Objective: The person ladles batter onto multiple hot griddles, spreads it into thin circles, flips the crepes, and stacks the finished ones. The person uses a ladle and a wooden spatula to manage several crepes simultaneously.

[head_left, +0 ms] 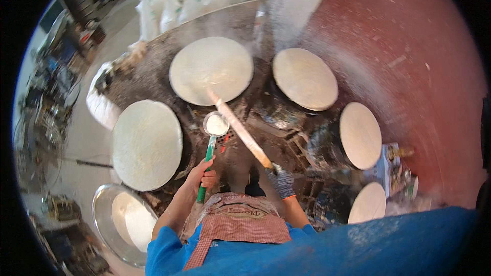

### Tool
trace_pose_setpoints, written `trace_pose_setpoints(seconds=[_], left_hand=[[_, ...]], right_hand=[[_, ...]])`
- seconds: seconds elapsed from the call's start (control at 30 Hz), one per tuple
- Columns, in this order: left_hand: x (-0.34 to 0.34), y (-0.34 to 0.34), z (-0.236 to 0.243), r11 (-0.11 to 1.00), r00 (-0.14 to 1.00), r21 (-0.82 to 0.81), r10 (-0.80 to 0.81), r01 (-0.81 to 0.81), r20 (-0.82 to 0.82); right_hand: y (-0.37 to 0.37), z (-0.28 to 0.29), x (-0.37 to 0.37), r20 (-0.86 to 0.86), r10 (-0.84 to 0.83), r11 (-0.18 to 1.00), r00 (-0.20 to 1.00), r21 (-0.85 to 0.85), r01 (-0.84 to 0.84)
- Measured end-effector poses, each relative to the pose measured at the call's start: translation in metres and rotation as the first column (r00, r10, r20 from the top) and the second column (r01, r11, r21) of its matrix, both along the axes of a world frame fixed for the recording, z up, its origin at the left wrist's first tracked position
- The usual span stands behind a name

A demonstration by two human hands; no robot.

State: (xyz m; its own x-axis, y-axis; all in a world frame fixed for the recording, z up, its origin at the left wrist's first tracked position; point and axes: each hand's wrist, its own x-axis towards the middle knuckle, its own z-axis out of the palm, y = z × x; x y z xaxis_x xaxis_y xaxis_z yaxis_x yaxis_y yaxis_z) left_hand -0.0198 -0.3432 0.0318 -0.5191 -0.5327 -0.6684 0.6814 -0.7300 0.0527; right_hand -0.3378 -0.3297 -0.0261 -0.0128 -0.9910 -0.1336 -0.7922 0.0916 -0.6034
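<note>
My bare left hand (203, 176) is wrapped round the green handle of a ladle (216, 124), whose bowl holds white batter. In a grey knitted glove, my right hand (282, 180) grips the near end of a long, batter-coated wooden spatula (238, 129). The spatula's far tip reaches the pale batter sheet on the far round griddle (211, 66). The ladle bowl hangs just short of that griddle's near edge, apart from it. At left lies another griddle topped with a pale round sheet (147, 145).
A metal basin (102, 214) of batter stands at lower left. Along the right are more covered griddles (305, 79), (360, 135), (369, 203). White sacks (169, 7) stand behind the dark stove; a red floor (409, 71) stretches off to the right. Steam rises at the back.
</note>
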Motion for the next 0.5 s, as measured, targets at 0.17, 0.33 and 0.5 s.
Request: trace_pose_setpoints(seconds=[0.17, 0.33, 0.5], left_hand=[[-0.041, -0.001, 0.023, 0.963, 0.972, -0.229, -0.178, 0.141, -0.151], [-0.101, 0.026, 0.029, 0.875, 0.962, -0.448, -0.253, 0.184, -0.099], [-0.177, 0.034, -0.02, 0.969, 0.95, -0.031, -0.247, 0.245, -0.191]], right_hand=[[0.053, -0.008, -0.055, -0.189, -0.292, 0.954, 0.938, 0.013, 0.3], [0.108, -0.035, -0.147, -0.022, -0.497, 0.867, 0.867, 0.023, 0.498], [0.14, -0.048, -0.219, 0.159, -0.513, 0.858, 0.843, 0.081, 0.507]])
